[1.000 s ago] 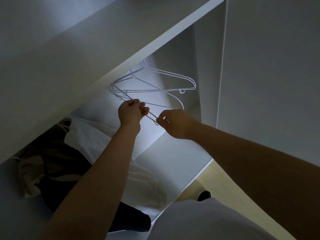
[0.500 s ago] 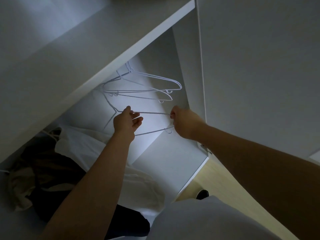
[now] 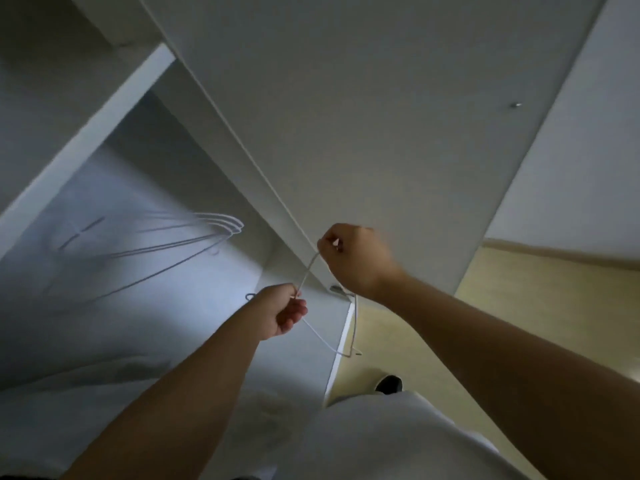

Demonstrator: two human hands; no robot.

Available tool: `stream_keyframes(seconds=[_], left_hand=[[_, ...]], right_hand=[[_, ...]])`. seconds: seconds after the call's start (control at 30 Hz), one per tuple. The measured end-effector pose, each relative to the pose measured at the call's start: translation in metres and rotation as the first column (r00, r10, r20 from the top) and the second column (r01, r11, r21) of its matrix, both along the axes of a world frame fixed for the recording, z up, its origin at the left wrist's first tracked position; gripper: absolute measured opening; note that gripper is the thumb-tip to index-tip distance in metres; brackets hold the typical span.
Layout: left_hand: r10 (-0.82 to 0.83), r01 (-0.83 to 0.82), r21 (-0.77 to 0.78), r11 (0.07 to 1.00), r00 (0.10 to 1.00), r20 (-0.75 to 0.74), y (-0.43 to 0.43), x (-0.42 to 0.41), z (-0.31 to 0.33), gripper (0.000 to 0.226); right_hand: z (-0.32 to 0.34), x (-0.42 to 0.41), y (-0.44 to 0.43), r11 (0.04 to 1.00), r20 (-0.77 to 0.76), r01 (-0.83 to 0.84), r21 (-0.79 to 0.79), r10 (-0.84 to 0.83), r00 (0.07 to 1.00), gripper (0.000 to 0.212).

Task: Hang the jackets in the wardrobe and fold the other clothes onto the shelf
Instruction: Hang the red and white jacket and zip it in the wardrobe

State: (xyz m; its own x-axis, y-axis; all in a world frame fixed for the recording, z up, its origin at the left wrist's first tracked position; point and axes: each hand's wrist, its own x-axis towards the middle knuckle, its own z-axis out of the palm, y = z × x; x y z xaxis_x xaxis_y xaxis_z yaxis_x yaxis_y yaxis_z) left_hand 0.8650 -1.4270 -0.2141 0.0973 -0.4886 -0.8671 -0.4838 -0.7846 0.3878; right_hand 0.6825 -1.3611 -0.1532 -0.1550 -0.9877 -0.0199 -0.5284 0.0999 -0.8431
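Both hands are clamped on one thin white wire hanger (image 3: 313, 271): the left hand (image 3: 282, 311) is fisted around one stretch of the wire and the right hand (image 3: 353, 259), up and to its right, pinches another, so part of the wire is buried under fingers and the hook end is tough to make out. Off to the left of the left hand, a bunch of other thin wire hangers (image 3: 194, 233) hangs inside the white wardrobe (image 3: 381, 133), smeared by blur, so an exact count is a no-go. Below the left forearm there's pale crumpled fabric (image 3: 104, 393), too dim to say what garment it is.
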Motion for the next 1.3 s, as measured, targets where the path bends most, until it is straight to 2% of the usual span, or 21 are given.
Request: stream_keyframes(seconds=[0.07, 0.17, 0.3, 0.43, 0.5, 0.6, 0.67, 0.8, 0.87, 1.0, 1.17, 1.3], left_hand=[[-0.215, 0.213, 0.039, 0.976, 0.975, 0.048, 0.005, -0.046, -0.018, 0.03], [-0.493, 0.491, 0.06, 0.869, 0.869, 0.038, 0.023, -0.124, -0.04, 0.034], [-0.76, 0.764, 0.151, 0.627, 0.643, -0.098, 0.079, -0.23, -0.064, 0.037], [-0.904, 0.922, 0.152, 0.356, 0.381, -0.194, 0.171, -0.318, -0.074, 0.04], [-0.929, 0.958, 0.105, 0.268, 0.286, -0.236, 0.224, -0.357, -0.074, 0.039], [-0.936, 0.977, 0.001, 0.212, 0.203, -0.287, 0.304, -0.407, -0.068, 0.036], [-0.929, 0.979, -0.05, 0.199, 0.173, -0.327, 0.356, -0.436, -0.065, 0.033], [-0.894, 0.97, -0.083, 0.229, 0.176, -0.412, 0.454, -0.49, -0.057, 0.03], [-0.888, 0.965, -0.118, 0.233, 0.161, -0.432, 0.497, -0.516, -0.051, 0.027], [-0.891, 0.957, -0.23, 0.179, 0.059, -0.45, 0.571, -0.573, -0.044, 0.019], [-0.883, 0.931, -0.318, 0.179, 0.009, -0.47, 0.661, -0.668, -0.056, 0.012], [-0.885, 0.928, -0.343, 0.143, -0.035, -0.464, 0.741, -0.755, -0.075, 0.015]], right_hand=[[-0.009, -0.03, 0.021, 0.991, -0.023, 0.108, 0.075, -0.107, 0.994, 0.02], [-0.023, -0.074, 0.064, 0.923, -0.086, 0.308, 0.232, -0.296, 0.951, 0.021], [-0.033, -0.133, 0.149, 0.681, -0.203, 0.607, 0.409, -0.581, 0.788, 0.025], [-0.023, -0.17, 0.25, 0.391, -0.292, 0.831, 0.397, -0.804, 0.518, 0.022], [-0.013, -0.182, 0.301, 0.236, -0.322, 0.907, 0.35, -0.879, 0.353, 0.023], [0.002, -0.193, 0.378, 0.01, -0.337, 0.964, 0.267, -0.936, 0.103, 0.037], [0.008, -0.196, 0.431, -0.109, -0.333, 0.97, 0.216, -0.942, -0.032, 0.045], [0.014, -0.204, 0.531, -0.306, -0.241, 0.942, 0.138, -0.933, -0.268, 0.05], [0.015, -0.215, 0.572, -0.37, -0.193, 0.922, 0.112, -0.919, -0.345, 0.05], [0.012, -0.249, 0.64, -0.446, -0.116, 0.891, 0.089, -0.893, -0.435, 0.052], [-0.004, -0.325, 0.735, -0.458, -0.002, 0.879, 0.135, -0.887, -0.462, 0.049], [-0.02, -0.401, 0.822, -0.425, -0.048, 0.88, 0.213, -0.904, -0.425, 0.043]])
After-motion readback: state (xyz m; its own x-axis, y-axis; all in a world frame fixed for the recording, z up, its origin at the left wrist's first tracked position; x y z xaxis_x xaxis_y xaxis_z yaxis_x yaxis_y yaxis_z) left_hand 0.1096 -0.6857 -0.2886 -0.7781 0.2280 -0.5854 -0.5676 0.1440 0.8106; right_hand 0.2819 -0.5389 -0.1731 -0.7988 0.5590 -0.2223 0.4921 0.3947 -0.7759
